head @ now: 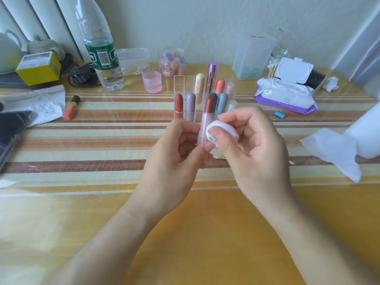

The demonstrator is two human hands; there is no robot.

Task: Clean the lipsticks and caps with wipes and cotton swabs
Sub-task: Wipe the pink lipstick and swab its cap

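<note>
Left hand (pixel 174 149) closed around pale pink lipstick tube (pixel 202 128), red bullet extended, upright above striped table (pixel 102 145). Right hand (pixel 253 145) pinches small white folded wipe (pixel 223 130) against tube side. Clear acrylic organizer (pixel 181 83) with capped lipsticks just behind. Open purple-and-white wipes pack (pixel 285 95) far right.

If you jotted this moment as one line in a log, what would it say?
left hand: holds uncapped lipstick upright | right hand: presses white wipe on its pink tube | clear organizer: behind, capped lipsticks standing
</note>
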